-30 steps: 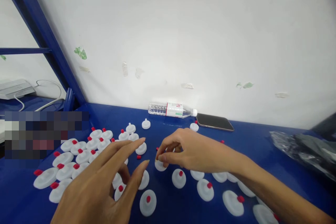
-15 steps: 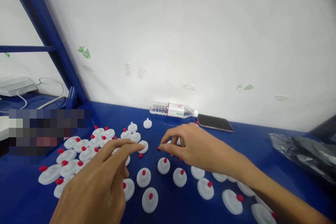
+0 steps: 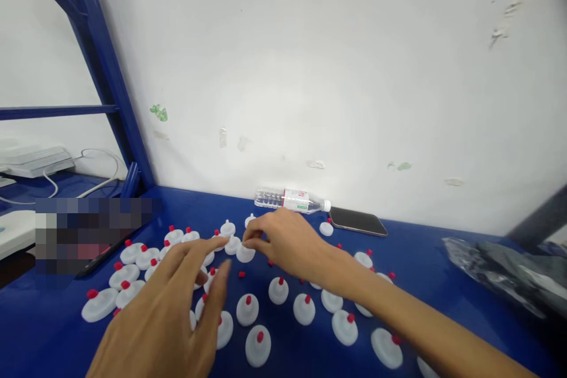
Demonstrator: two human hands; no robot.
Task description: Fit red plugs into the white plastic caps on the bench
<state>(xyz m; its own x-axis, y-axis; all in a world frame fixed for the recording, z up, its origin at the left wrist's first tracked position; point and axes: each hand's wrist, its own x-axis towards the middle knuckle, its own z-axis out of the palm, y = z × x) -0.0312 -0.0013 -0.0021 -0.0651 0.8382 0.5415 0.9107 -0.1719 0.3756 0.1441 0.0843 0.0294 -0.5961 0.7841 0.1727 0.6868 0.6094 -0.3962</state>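
Note:
My left hand (image 3: pixel 166 301) is open at the left, thumb and index finger spread apart. Its index fingertip is beside a white nozzle cap with no red tip (image 3: pixel 232 245); I cannot tell whether they touch. My right hand (image 3: pixel 283 242) pinches the top of another white nozzle cap (image 3: pixel 245 254), its nozzle hidden by the fingers. A loose red tip (image 3: pixel 241 274) lies in front of that cap, and another red tip (image 3: pixel 270 263) is under the right hand. Several white nozzle caps with red tips, such as this one (image 3: pixel 247 310), stand around both hands.
Against the wall lie a clear water bottle (image 3: pixel 296 200) and a dark phone (image 3: pixel 358 221) on the blue tabletop (image 3: pixel 177 198). Clear plastic wrapping (image 3: pixel 481 269) with dark material sits at the right. A blue metal frame (image 3: pixel 104 65) rises at the left, near white cables (image 3: pixel 104 186).
My right hand has moved left from a loose red tip to the white nozzle cap. My left index finger has drawn back from that cap, and its thumb has spread. The view has shifted slightly.

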